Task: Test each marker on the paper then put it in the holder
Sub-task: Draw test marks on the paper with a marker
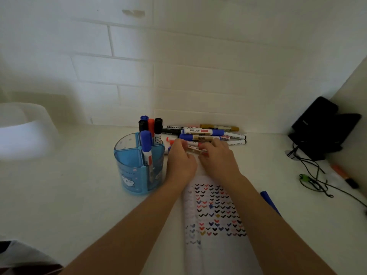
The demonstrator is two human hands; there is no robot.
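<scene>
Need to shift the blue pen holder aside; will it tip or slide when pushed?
Probably slides rather than tips: the pen holder looks squat with a broad base on the smooth table. Its upright markers stand above the rim, so a high push may rock it.

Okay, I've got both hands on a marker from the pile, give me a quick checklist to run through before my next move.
1. Grip secure: left hand and right hand both hold the held marker: ok.
2. Cap off: fingers hide both ends: cannot tell.
3. Room to write: paper has bare space below the rows of ticks: ok.
4. Space in holder: holder shows empty compartments on its left side: ok.
5. All markers tested: a pile of markers lies by the wall: not ok.
</scene>
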